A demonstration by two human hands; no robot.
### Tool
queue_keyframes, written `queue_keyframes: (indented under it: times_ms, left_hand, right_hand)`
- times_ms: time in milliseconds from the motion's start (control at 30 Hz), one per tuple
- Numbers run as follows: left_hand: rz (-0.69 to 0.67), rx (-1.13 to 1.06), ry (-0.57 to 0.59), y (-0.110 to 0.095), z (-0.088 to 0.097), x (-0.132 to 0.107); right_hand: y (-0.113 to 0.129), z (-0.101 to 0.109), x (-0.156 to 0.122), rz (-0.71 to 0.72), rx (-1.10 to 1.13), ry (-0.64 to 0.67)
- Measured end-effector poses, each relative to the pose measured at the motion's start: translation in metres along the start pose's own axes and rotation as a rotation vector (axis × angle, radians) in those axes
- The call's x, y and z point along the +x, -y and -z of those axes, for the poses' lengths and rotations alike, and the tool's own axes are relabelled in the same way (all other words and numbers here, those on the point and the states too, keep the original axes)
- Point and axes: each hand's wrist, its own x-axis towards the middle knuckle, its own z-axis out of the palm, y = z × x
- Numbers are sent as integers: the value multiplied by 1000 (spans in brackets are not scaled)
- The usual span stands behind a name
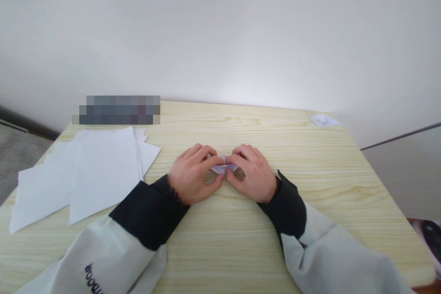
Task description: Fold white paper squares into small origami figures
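Observation:
A small folded white paper boat (220, 169) is at the middle of the table, pinched from both sides. My left hand (197, 172) grips its left end between thumb and fingers. On the other end, my right hand (253, 172) holds it in the same way, with the index fingertips nearly meeting at the raised middle part. My fingers hide both ends of the boat. A similar folded white paper boat (324, 120) lies at the far right corner of the table, apart from my hands.
White paper sheets (103, 170) lie overlapping on the left side of the wooden table (223, 248). Behind them is a blurred dark object (117, 111). A white wall (241, 32) rises along the back edge. Something dark (430, 236) is beyond the right edge.

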Motion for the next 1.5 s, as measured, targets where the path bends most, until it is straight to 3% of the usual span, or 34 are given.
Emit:
queue_keyframes:
  times_ms: [200, 533, 933, 1233, 1500]
  left_hand:
    - [-9, 4, 3, 1, -2, -1]
    - [7, -67, 62, 7, 1, 0]
    - [39, -31, 38, 2, -1, 1]
    - [22, -263, 71, 17, 4, 0]
    - [80, -295, 32, 15, 7, 2]
  right_hand:
    - [0, -1, 1, 15, 15, 1]
    - [-23, 10, -1, 172, 154, 51]
    - [-5, 3, 1, 67, 5, 29]
    - [-19, 9, 0, 68, 53, 19]
    - [-30, 14, 0, 99, 243, -4]
